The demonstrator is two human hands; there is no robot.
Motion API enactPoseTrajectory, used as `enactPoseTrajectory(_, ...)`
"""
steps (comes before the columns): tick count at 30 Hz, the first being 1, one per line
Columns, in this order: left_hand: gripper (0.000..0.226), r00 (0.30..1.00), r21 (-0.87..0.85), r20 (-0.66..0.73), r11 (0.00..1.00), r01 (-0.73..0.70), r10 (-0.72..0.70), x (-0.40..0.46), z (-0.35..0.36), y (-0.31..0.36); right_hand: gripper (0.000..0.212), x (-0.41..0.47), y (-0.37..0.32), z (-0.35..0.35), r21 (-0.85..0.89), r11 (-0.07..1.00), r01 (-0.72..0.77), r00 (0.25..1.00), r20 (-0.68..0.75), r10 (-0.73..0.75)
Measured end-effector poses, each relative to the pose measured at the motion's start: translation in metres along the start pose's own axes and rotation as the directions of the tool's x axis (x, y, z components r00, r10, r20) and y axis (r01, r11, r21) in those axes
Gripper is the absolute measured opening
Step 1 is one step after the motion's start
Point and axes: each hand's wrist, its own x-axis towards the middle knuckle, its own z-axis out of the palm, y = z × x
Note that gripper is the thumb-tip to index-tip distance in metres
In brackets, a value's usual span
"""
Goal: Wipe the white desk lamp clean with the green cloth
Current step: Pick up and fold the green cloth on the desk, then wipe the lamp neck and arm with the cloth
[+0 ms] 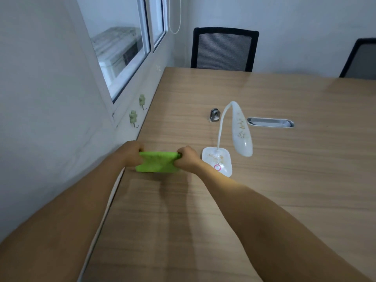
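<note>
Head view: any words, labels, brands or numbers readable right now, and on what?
None readable.
The white desk lamp has only a pink ring on its base, no lettering.
The green cloth, held between left hand and right hand, shows no label.

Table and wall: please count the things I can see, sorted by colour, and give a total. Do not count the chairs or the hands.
Green: 3: cloth, hook, hook
White: 1: lamp
Silver: 2: cable slot, metal fitting
Total: 6
</note>
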Motion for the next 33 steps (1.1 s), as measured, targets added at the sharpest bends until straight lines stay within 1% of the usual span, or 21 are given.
enactPoseTrajectory(1, 0.018, 1.000, -0.013, -0.005, 1.000, 0.009, -0.009, -0.006, -0.003, 0.003, 0.014, -0.008, 0.001, -0.004, 0.087, 0.996, -0.025, 1.000, 0.009, 0.025)
enactPoseTrajectory(2, 0.023, 1.000, -0.033, -0.012, 0.999, 0.019, -0.019, -0.012, -0.005, 0.006, 0.013, -0.014, 0.002, -0.007, 0.178, 0.982, -0.056, 0.998, 0.027, 0.052)
enactPoseTrajectory(4, 0.029, 0.999, -0.088, -0.030, 0.996, 0.033, -0.036, -0.025, -0.009, 0.015, 0.008, -0.030, 0.007, -0.016, 0.336, 0.936, -0.101, 0.994, 0.077, 0.080)
enactPoseTrajectory(5, 0.031, 0.998, -0.125, -0.034, 0.991, 0.041, -0.046, -0.030, -0.010, 0.019, 0.010, -0.036, 0.010, -0.019, 0.401, 0.908, -0.120, 0.991, 0.095, 0.089)
enactPoseTrajectory(7, 0.031, 0.996, -0.217, -0.034, 0.974, 0.074, -0.083, -0.042, -0.013, 0.029, 0.025, -0.048, 0.015, -0.026, 0.483, 0.857, -0.180, 0.982, 0.138, 0.129)
enactPoseTrajectory(9, 0.029, 0.991, -0.326, -0.014, 0.938, 0.122, -0.133, -0.052, -0.014, 0.041, 0.028, -0.060, 0.023, -0.033, 0.564, 0.781, -0.268, 0.962, 0.198, 0.188)
enactPoseTrajectory(11, 0.025, 0.985, -0.433, 0.043, 0.886, 0.168, -0.166, -0.061, -0.012, 0.053, 0.022, -0.071, 0.031, -0.041, 0.666, 0.659, -0.349, 0.937, 0.263, 0.231)
enactPoseTrajectory(13, 0.016, 0.975, -0.519, 0.128, 0.825, 0.224, -0.184, -0.070, -0.009, 0.065, 0.022, -0.077, 0.039, -0.047, 0.778, 0.495, -0.387, 0.921, 0.306, 0.240)
enactPoseTrajectory(14, 0.011, 0.965, -0.562, 0.181, 0.785, 0.261, -0.191, -0.074, -0.008, 0.072, 0.023, -0.080, 0.043, -0.049, 0.819, 0.415, -0.395, 0.916, 0.318, 0.244)
enactPoseTrajectory(17, 0.014, 0.932, -0.660, 0.320, 0.667, 0.346, -0.167, -0.083, -0.003, 0.088, 0.008, -0.090, 0.047, -0.055, 0.911, 0.166, -0.377, 0.913, 0.337, 0.230)
enactPoseTrajectory(18, 0.014, 0.924, -0.684, 0.347, 0.631, 0.366, -0.159, -0.085, -0.001, 0.092, 0.010, -0.092, 0.049, -0.055, 0.926, 0.082, -0.368, 0.913, 0.343, 0.218)
enactPoseTrajectory(19, 0.013, 0.919, -0.709, 0.364, 0.595, 0.379, -0.152, -0.086, 0.002, 0.096, 0.010, -0.094, 0.049, -0.056, 0.932, 0.023, -0.362, 0.914, 0.350, 0.204)
enactPoseTrajectory(20, 0.012, 0.917, -0.732, 0.372, 0.561, 0.385, -0.144, -0.087, 0.004, 0.100, 0.009, -0.095, 0.051, -0.055, 0.933, 0.003, -0.361, 0.915, 0.353, 0.195)
enactPoseTrajectory(23, 0.012, 0.922, -0.776, 0.369, 0.506, 0.377, -0.121, -0.088, 0.012, 0.111, 0.012, -0.099, 0.054, -0.048, 0.921, 0.029, -0.388, 0.910, 0.378, 0.172)
enactPoseTrajectory(25, 0.012, 0.917, -0.787, 0.381, 0.481, 0.387, -0.113, -0.089, 0.017, 0.117, 0.009, -0.101, 0.054, -0.042, 0.913, 0.069, -0.403, 0.904, 0.386, 0.183)
enactPoseTrajectory(27, 0.011, 0.907, -0.767, 0.410, 0.502, 0.400, -0.096, -0.090, 0.021, 0.122, 0.023, -0.104, 0.053, -0.040, 0.903, 0.114, -0.413, 0.897, 0.382, 0.224)
enactPoseTrajectory(29, 0.006, 0.889, -0.724, 0.449, 0.544, 0.424, -0.094, -0.091, 0.020, 0.126, 0.033, -0.105, 0.059, -0.043, 0.886, 0.197, -0.420, 0.888, 0.357, 0.290)
enactPoseTrajectory(30, 0.014, 0.885, -0.702, 0.455, 0.571, 0.425, -0.099, -0.091, 0.016, 0.127, 0.034, -0.105, 0.064, -0.048, 0.872, 0.255, -0.417, 0.887, 0.328, 0.326)
enactPoseTrajectory(31, 0.029, 0.887, -0.683, 0.447, 0.597, 0.421, -0.114, -0.089, 0.011, 0.129, 0.035, -0.106, 0.070, -0.056, 0.861, 0.313, -0.401, 0.891, 0.287, 0.351)
enactPoseTrajectory(33, 0.055, 0.912, -0.674, 0.379, 0.628, 0.389, -0.159, -0.083, -0.003, 0.133, 0.035, -0.109, 0.084, -0.076, 0.832, 0.437, -0.340, 0.908, 0.171, 0.381)
